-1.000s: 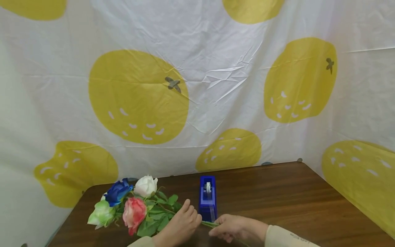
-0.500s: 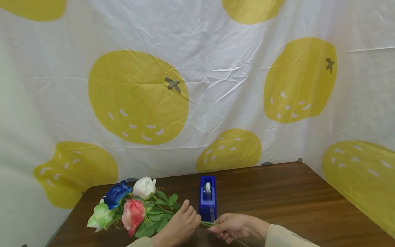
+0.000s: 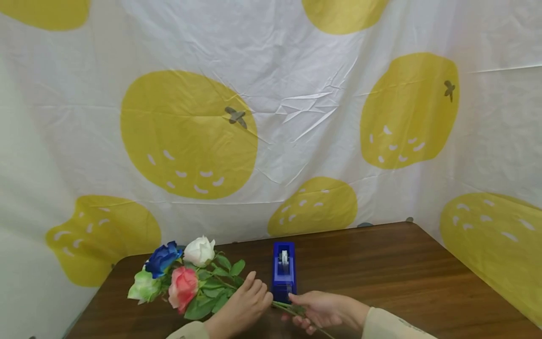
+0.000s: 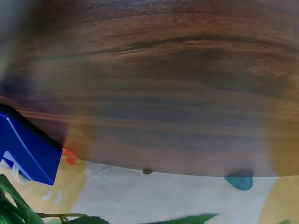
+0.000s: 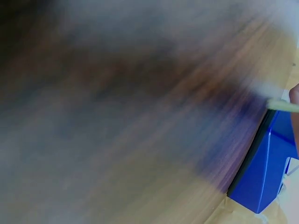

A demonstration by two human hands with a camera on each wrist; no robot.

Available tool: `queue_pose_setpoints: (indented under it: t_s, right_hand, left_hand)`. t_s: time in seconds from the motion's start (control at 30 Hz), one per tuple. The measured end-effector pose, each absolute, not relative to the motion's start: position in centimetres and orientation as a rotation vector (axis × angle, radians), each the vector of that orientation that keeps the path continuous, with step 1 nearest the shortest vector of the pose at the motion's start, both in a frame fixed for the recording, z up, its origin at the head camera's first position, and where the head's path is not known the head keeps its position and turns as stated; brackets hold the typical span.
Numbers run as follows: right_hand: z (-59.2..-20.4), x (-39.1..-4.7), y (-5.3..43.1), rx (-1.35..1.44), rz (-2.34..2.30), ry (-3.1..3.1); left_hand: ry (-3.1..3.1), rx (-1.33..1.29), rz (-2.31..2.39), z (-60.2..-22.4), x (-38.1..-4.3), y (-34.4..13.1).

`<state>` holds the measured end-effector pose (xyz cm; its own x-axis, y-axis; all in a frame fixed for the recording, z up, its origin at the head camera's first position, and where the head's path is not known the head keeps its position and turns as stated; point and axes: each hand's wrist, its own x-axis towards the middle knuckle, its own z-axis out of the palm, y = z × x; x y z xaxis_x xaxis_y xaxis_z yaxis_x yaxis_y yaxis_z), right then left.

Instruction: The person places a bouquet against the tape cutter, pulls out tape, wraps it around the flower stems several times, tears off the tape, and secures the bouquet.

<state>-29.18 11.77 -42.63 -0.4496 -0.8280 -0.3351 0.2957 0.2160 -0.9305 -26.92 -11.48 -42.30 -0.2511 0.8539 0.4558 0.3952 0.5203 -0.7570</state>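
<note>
Flower heads of the bouquet [image 3: 207, 289] have shifted slightly toward the far edge of the table [image 3: 381, 268] since half a second ago, and the thumb of the right hand [image 3: 322, 310] has lifted off the stems [image 3: 281, 306].

Head view: the left hand [image 3: 243, 303] grasps the bouquet around its stems, just below the leaves. The blue flower [image 3: 163, 259], white flower [image 3: 199, 251], pink flower [image 3: 183, 288] and green flower [image 3: 144, 286] point toward the table's far left corner. The right hand is at the stem ends; its thumb is parted from the bent fingers, with the stems passing between. Whether those fingers grasp a stem cannot be told. The blue tape dispenser [image 3: 283, 278] stands on the table between the far edge and the stems, tape roll [image 3: 284, 256] uppermost. The right sleeve [image 3: 389, 325] carries a dark marking, too small to read. A white cloth [image 3: 313, 141] with yellow fruit prints hangs beyond the far edge.

Left wrist view: the dispenser is near the table's far edge; leaves are in front of the cloth.

Right wrist view: the table surface is blurred. A stem and a fingertip [image 5: 295, 95] show just beside the dispenser; which hand cannot be told.
</note>
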Motion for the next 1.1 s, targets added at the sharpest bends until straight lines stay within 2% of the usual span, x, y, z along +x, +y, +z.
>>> queue_pose_setpoints:
  t_s: [0.67,1.1]
  right_hand:
    - [-42.9,-29.4,11.8,-0.493,-1.495,1.456]
    - [-42.7,-28.0,11.0,-0.474,-1.615,1.74]
  left_hand:
    - [-1.82,-1.039,0.56,-42.3,-27.6,-11.7]
    - [-1.858,-0.971,0.549,-42.1,-26.8,-11.2]
